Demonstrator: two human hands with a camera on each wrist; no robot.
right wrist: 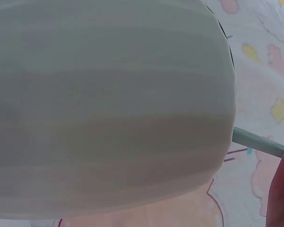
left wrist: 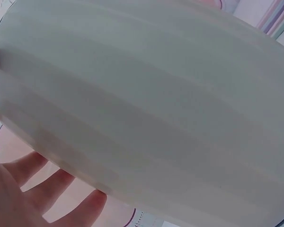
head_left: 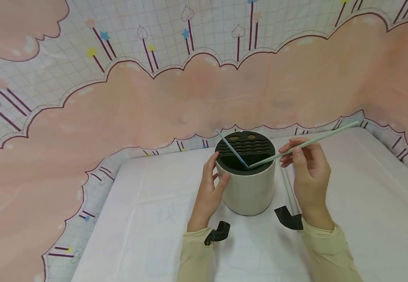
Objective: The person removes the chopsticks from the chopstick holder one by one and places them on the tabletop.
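Observation:
A white round holder point(head_left: 248, 196) with a dark slotted top point(head_left: 248, 147) stands upright on the table. My left hand point(head_left: 207, 192) grips its left side, thumb at the front near the rim; the left wrist view shows fingertips point(left wrist: 92, 205) against the white wall. Between thumb and fingers, my right hand point(head_left: 309, 172) pinches a pale green straw point(head_left: 331, 135). That straw slants down leftward, its lower end inside the open front compartment point(head_left: 230, 161). A blue straw point(head_left: 231, 148) leans out of the same compartment toward the back left.
Several pastel straws point(head_left: 289, 190) lie on the white table point(head_left: 154, 219) just right of the holder, partly hidden by my right hand and wrist strap. A patterned pink and white cloth point(head_left: 190, 94) hangs behind the table.

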